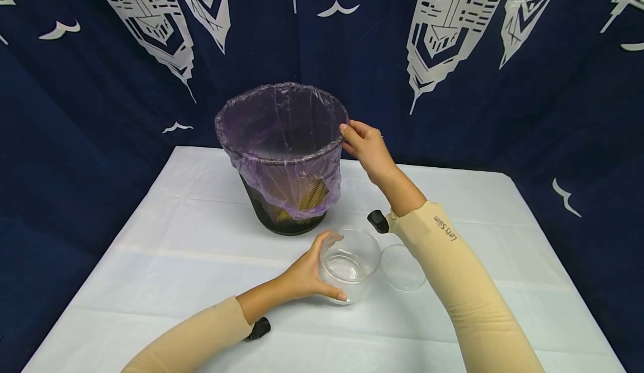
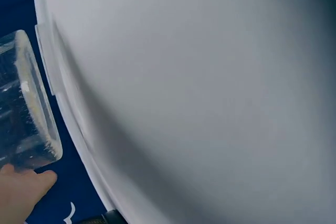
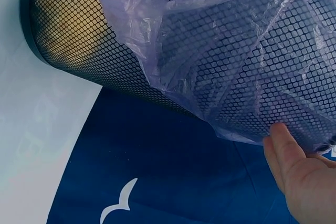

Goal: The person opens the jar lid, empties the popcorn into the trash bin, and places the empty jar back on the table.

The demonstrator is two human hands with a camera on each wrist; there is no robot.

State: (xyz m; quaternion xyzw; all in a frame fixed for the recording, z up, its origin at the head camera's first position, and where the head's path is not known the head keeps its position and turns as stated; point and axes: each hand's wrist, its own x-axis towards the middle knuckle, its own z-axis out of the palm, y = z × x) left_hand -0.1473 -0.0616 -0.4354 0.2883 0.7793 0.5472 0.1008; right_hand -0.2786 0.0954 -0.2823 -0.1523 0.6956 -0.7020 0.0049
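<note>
My left hand (image 1: 307, 272) holds a clear round container (image 1: 371, 258), thumb on the near side and fingers around the far side. In the left wrist view, the fingertips (image 2: 44, 179) lie against that container's wall. Beside it, on its right, a clear round lid (image 1: 404, 290) lies flat on the table. With thumb and fingers, my right hand (image 1: 369, 149) grips the right rim of a black mesh wastebasket (image 1: 259, 205). A purple plastic bag (image 1: 266, 180) lines the basket and folds over its rim. Its overhang also shows in the right wrist view, near the fingers (image 3: 286, 142).
Something yellow-brown (image 1: 313, 197) shows through the basket's mesh near the bottom. A white cloth covers the table (image 1: 201, 261). Behind it hangs a dark blue curtain (image 1: 372, 71) with white building prints. Black wrist cameras (image 1: 378, 222) sit at both sleeves.
</note>
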